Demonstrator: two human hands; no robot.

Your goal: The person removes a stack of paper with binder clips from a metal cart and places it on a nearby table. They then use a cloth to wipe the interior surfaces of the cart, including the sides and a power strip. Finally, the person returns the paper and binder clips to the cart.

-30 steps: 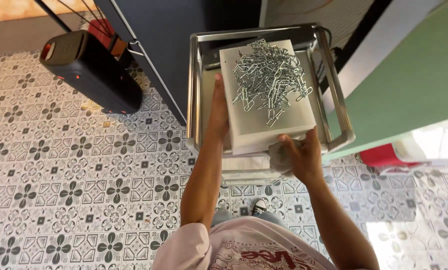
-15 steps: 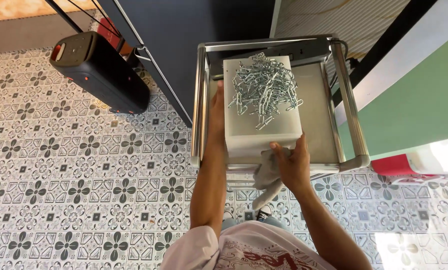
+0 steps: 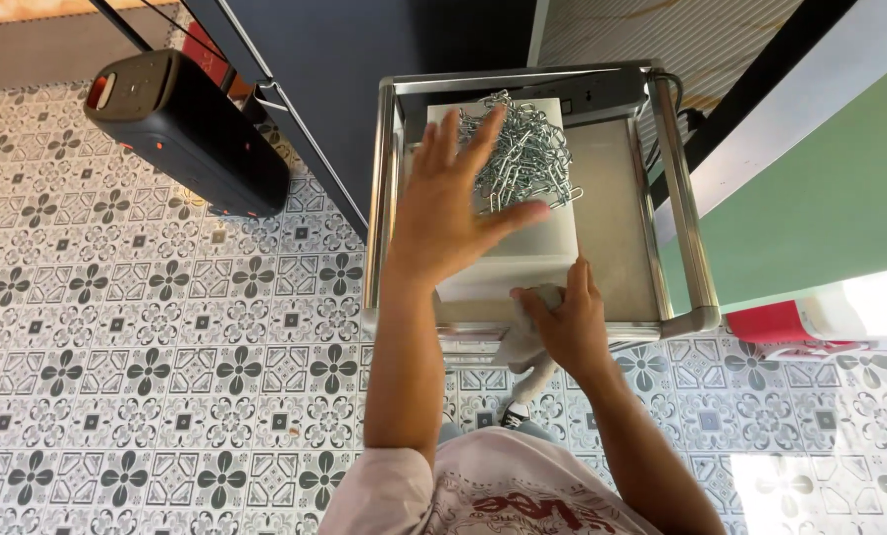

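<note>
Fingers (image 3: pixel 463 139) of the left hand (image 3: pixel 443 213) were spread wide and flat, holding nothing, over the near left part of a white rectangular foam block (image 3: pixel 522 248); whether they touched it could not be told. Just right of those fingers, a loose heap of silver metal chain links (image 3: pixel 527 154) lay on the far half of the block's top. The right hand (image 3: pixel 562 322), at the block's near right corner, had its fingers closed around a crumpled grey cloth (image 3: pixel 524 347) that hung down from the grip. The block sat on the left side of a small steel-framed trolley top (image 3: pixel 612 228) with raised rails. Below was a patterned grey-and-white tiled floor (image 3: pixel 166 376), with a black cylindrical speaker (image 3: pixel 186 129) lying far left beside a dark cabinet (image 3: pixel 384 50).
</note>
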